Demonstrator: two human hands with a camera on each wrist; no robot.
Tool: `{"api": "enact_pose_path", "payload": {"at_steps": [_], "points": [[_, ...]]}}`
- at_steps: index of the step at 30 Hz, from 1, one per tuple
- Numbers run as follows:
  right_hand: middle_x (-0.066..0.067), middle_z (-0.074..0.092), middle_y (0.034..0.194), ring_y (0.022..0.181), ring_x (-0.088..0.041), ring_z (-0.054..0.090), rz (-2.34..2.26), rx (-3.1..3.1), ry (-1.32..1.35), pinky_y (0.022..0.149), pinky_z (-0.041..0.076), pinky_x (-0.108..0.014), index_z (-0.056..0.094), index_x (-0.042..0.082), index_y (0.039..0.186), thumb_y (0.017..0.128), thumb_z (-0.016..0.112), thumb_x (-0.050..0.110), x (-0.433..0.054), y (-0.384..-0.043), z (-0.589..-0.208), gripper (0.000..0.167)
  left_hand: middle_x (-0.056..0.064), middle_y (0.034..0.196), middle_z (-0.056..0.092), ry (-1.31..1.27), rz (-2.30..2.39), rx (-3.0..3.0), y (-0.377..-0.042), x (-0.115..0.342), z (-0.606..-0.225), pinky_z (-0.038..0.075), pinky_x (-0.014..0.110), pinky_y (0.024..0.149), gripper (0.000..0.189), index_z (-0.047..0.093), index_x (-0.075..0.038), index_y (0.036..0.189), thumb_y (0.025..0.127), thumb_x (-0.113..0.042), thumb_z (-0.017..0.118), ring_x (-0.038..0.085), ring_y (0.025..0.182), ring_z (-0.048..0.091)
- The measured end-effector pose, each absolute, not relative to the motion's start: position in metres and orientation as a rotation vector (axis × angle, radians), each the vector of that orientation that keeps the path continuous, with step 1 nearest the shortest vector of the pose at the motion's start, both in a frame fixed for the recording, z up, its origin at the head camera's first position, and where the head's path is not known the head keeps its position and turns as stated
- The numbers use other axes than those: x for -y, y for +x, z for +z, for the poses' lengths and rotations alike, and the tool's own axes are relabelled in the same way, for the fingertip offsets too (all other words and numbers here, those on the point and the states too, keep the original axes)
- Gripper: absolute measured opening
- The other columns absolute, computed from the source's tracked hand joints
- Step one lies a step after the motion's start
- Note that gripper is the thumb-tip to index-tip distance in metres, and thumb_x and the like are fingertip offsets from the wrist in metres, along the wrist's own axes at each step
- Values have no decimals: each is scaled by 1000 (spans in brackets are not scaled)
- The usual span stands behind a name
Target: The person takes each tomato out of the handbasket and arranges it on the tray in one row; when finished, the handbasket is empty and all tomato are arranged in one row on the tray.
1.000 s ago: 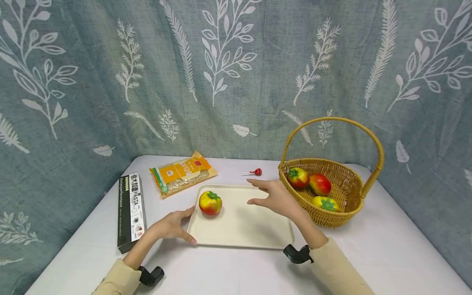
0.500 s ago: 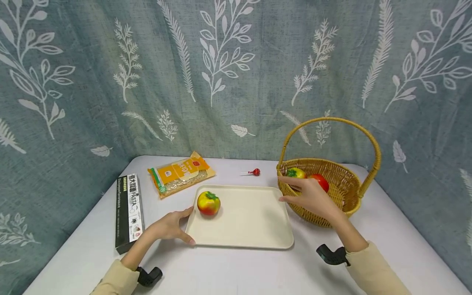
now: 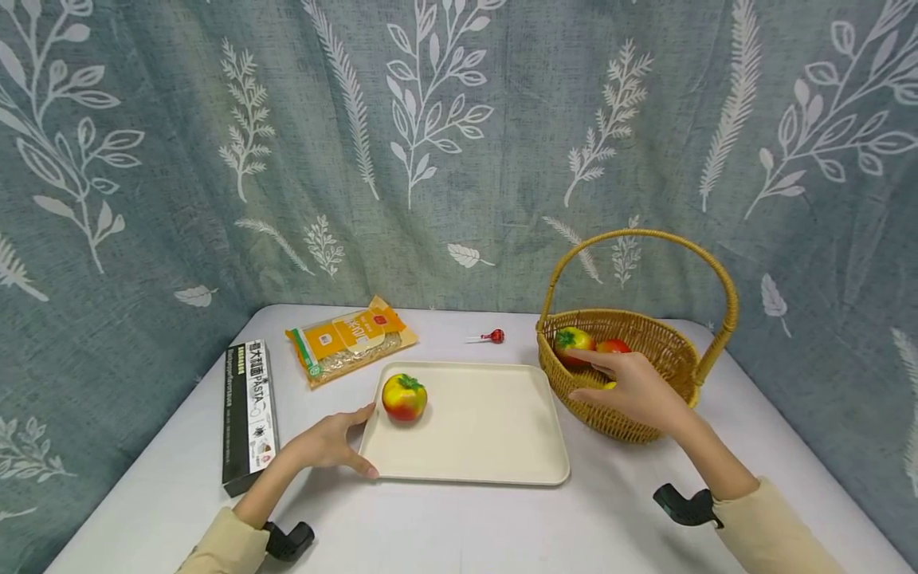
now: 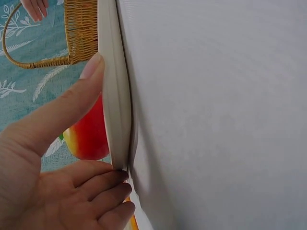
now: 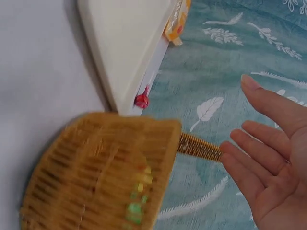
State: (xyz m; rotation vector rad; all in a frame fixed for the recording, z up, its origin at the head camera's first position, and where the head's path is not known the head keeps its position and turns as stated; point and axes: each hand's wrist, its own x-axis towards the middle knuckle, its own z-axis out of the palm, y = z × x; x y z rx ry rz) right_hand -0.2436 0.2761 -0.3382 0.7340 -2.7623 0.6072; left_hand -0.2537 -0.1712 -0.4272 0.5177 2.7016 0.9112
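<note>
My left hand (image 3: 326, 442) holds the left end of a cream tray (image 3: 480, 430), its thumb (image 4: 91, 69) on the tray's rim and its fingers at the side edge. A yellow-red fruit with a green leafy top (image 3: 405, 399) sits near that end. Over the near side of a wicker basket (image 3: 555, 383), my right hand (image 3: 638, 391) is held with thumb and fingers apart, nothing between them. Inside the basket, a yellow-red fruit (image 3: 572, 343) and a redder fruit (image 3: 613, 346) show. Another fruit there is mostly hidden behind the hand.
A black-and-white pasta box (image 3: 251, 414) lies at the left, with an orange food packet (image 3: 351, 343) at the back left. A red lollipop (image 3: 491, 336) lies behind the tray. The basket's tall handle (image 3: 645, 233) arches over it. Patterned curtains hang behind the table.
My right hand has moved right from above the tray to over the basket, its fingers still apart. The left hand stays at the tray, and the fruit there remains in place.
</note>
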Motion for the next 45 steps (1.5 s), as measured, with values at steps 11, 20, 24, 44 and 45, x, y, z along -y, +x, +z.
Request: {"api": "enact_pose_path", "payload": {"at_steps": [11,20,24,44,45], "points": [[4,59,63,44,0,19,663,2795,821,46,30,-21,60,13,133,80,77,36,-315,-252,-338,59,26,145,40,544,927,-2693,-253,172,-427,30,57,108,109,36,7,144,60,-31,92,44,134,35],[-17,66,119,46,-1,26,693,2845,861,51,37,-24,59,6,132,81,77,33,-338,-260,-340,61,26,145,40,520,931,-2694,-253,173,-426,28,58,109,110,35,7,144,59,-31,93,45,134,34],[-20,63,123,52,2,37,720,2871,873,54,39,-24,59,7,133,81,76,33,-351,-265,-341,60,26,145,40,512,933,-2692,-251,172,-425,28,59,109,110,35,7,144,58,-30,93,45,134,34],[-5,70,103,58,-3,37,727,3086,1000,55,37,-24,62,6,130,84,74,35,-382,-281,-346,56,26,146,39,500,931,-2685,-251,170,-426,27,59,109,110,35,6,145,58,-30,93,45,134,33],[-3,70,102,59,-3,39,710,3091,996,57,38,-24,62,7,130,84,74,36,-382,-281,-347,56,26,146,39,501,933,-2684,-251,169,-426,27,59,109,110,35,7,145,58,-30,93,45,134,33]]}}
